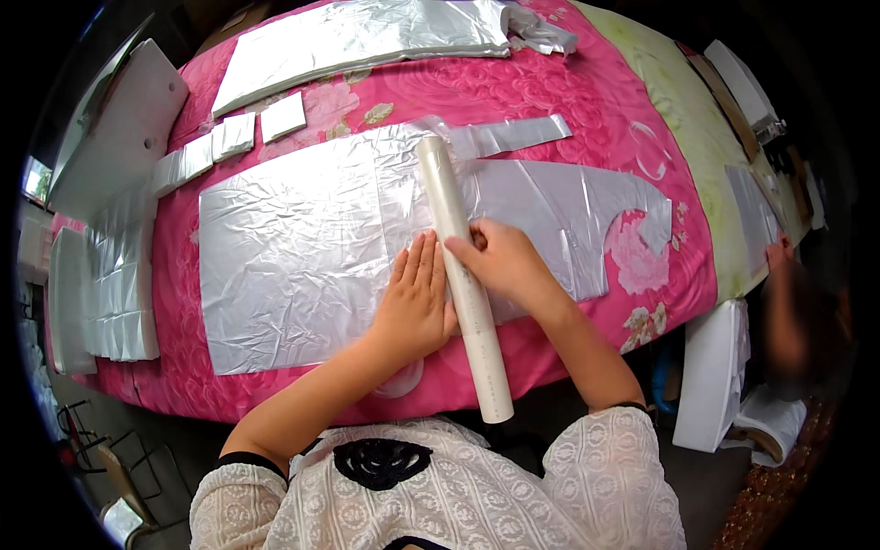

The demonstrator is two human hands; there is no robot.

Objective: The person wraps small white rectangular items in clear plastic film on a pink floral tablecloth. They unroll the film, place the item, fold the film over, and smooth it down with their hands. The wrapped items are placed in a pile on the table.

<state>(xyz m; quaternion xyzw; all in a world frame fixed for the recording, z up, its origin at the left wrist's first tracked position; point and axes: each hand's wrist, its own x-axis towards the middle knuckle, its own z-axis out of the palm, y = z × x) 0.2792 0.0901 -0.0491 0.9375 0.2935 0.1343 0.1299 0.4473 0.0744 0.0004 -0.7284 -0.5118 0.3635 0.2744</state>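
Note:
A long whitish tube [449,202] lies slanted across a thin, translucent plastic bag [284,238]. Its near end sticks out past the bag's edge toward my body. My left hand [417,298] rests flat on the plastic with fingers stretched out, their tips beside the tube's left side. From the right, my right hand [500,257] holds the tube around its middle, thumb over it and fingers curled, partly hidden. The plastic is wrinkled on the left and smoother on the right, where a curved handle strip [655,225] reaches out.
A pink flowered cloth [687,284] covers the table. Stacked plastic bags [367,37] lie at the back. Small folded packets [234,135] sit at left, near a white foam box [119,119] and more packets [119,284]. At far right another person's hand [779,252] touches plastic.

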